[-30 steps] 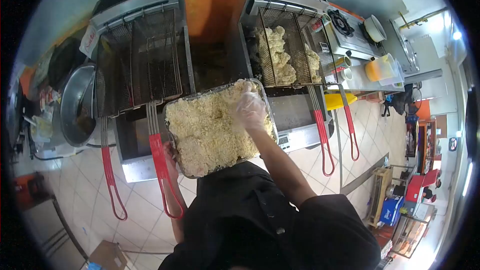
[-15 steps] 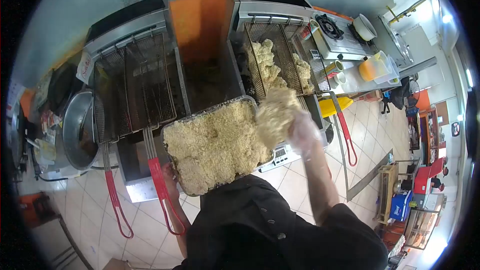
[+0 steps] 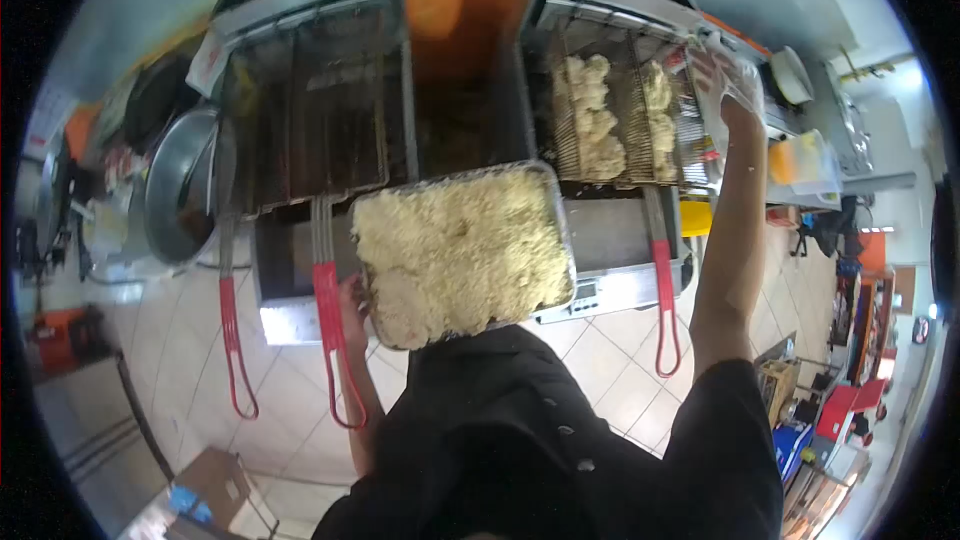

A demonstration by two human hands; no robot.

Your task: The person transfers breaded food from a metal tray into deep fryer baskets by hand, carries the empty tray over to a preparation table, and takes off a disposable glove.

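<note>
Tray (image 3: 565, 230), just one: metal-rimmed, roughly rectangular, set a bit askew in front of the gap between two fryers (image 3: 625, 290). It's filled close to the rim with pale yellow breading (image 3: 470, 265), pretty crumbly and lumpy on top, with a dimple near the middle and a smoother, paler lump toward the near left corner. Whether it's propped on the fryers or carried can't be told.

Four baskets (image 3: 340, 100) are set in the fryers, two per side, and three red handles (image 3: 328, 300) can be counted. Two pale, coated clumps (image 3: 597, 130) are seen on the right side, one per basket; the bits in each are kinda run together, so they can't be counted.

Two hands are in view. The right hand (image 3: 735, 85), covered by a loose clear glove (image 3: 748, 90), is stretched out by the right fryer's far right edge, fingers spread and a little blurred. The left hand (image 3: 352, 305) is placed at the tray's left edge; it's partly hidden, so how its fingers are closed can't be told.

One metal bowl (image 3: 168, 185) is parked at far left, one white pot (image 3: 793, 80) at far right.
</note>
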